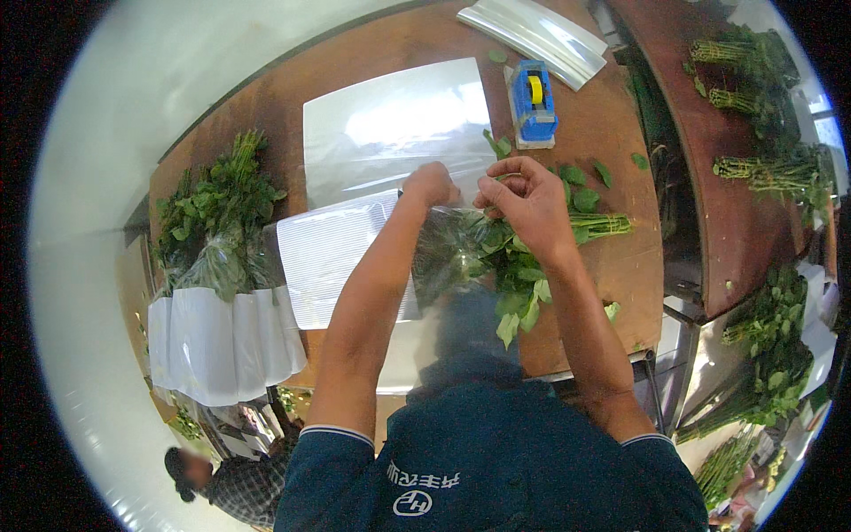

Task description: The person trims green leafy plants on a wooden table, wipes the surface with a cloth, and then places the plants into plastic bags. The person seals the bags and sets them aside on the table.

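A leafy bunch of green stems (519, 266) lies in front of me, its banded stem ends pointing right and its left part inside a striped clear plastic wrap (346, 253). Over the wrap's far edge, my left hand (432, 186) is closed, its fingers pinching the clear plastic. My right hand (529, 197) hovers just right of it, above the leaves, with thumb and fingers curled together. Whatever lies between those fingertips is too small to make out. Beyond both hands, a stack of clear plastic sheets (390, 115) lies flat on the brown table (266, 97).
A blue tape dispenser (534, 106) with yellow tape stands beyond my right hand, near a clear film roll (536, 35). Wrapped bunches (222, 195) with white sleeves (208, 341) lie left. More bunches (762, 173) rest on a right-hand table. A person (235, 483) is at lower left.
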The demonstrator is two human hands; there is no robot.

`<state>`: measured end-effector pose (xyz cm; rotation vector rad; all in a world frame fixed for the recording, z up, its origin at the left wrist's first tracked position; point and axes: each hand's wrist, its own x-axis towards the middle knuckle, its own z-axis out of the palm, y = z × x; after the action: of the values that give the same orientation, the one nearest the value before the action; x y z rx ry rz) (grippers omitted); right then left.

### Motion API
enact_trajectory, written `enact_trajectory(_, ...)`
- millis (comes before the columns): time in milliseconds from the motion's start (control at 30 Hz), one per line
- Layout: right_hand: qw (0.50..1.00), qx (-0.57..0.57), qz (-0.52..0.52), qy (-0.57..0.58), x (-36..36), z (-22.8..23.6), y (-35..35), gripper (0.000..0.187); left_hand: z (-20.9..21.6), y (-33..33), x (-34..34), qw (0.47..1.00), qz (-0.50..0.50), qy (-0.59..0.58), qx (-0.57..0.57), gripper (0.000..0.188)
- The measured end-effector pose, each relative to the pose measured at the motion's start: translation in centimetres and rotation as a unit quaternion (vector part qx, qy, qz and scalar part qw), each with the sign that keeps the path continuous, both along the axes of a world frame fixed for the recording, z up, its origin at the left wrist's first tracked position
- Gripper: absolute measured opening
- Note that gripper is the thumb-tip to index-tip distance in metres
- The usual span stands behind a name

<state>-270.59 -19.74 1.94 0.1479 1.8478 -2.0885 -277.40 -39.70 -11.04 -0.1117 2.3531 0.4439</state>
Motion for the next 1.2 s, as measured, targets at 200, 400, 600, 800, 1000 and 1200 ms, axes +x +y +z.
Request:
enact_trajectory(200, 1.000, 0.024, 0.001, -0.016, 0.3, -1.6, 0.4, 0.026, -1.5, 0.8, 0.6, 0.995, -0.072, -0.063, -0.010, 0.040)
enact_trajectory(400, 1.000, 0.008, -0.011, 0.003, 0.6, -1.3, 0.5, 0.024, 2.4, 0.2, 0.5, 0.981, -0.174, -0.070, 0.049, 0.043)
enact_trajectory(600, 1.000, 0.018, -0.002, 0.005, 1.8, -1.3, 0.5, 0.021, 4.0, -1.2, 3.0, 0.948, -0.215, -0.127, 0.198, 0.061)
enact_trajectory(800, 0.995, 0.083, 0.043, -0.037, 11.1, -0.7, -0.4, 0.022, 2.9, -1.2, 2.5, 0.955, -0.248, -0.089, 0.139, 0.060)
enact_trajectory(1000, 0.984, 0.093, 0.040, -0.148, 19.2, -6.9, -1.3, 0.022, 5.4, -0.4, 3.1, 0.963, -0.250, -0.058, 0.079, 0.059)
enact_trajectory(1200, 0.981, -0.029, -0.037, -0.186, 20.8, -12.8, -2.6, 0.021, 5.5, 1.4, 7.5, 0.952, -0.286, 0.062, 0.090, 0.069)
